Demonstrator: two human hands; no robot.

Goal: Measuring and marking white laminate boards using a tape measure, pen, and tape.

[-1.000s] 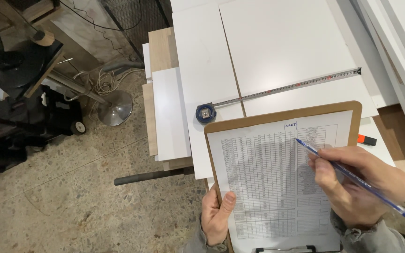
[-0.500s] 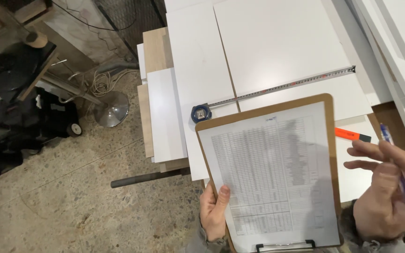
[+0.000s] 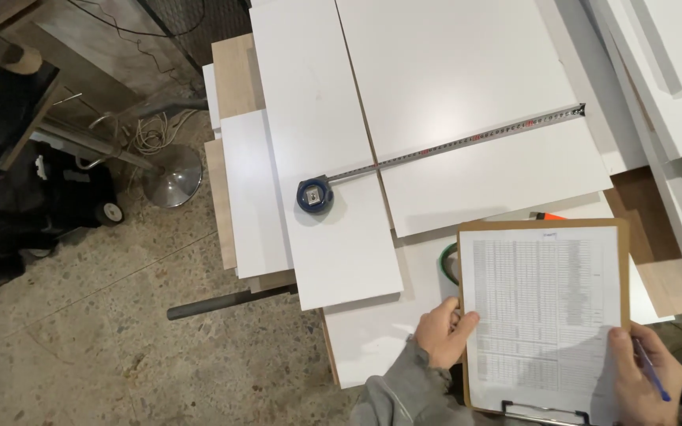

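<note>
Head view: clipboard (image 3: 545, 315) lower edge cut off, table print illegible. Left hand (image 3: 442, 333) grips its left edge, thumb on paper; right hand (image 3: 642, 377) clenches blue pen (image 3: 650, 371) at lower right corner.

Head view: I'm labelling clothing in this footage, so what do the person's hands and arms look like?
Both hands are bare, no gloves, rings or watch showing. The left hand comes out of a grey fabric sleeve with a ribbed cuff. The right hand shows to the wrist only; its sleeve is out of view.
</note>
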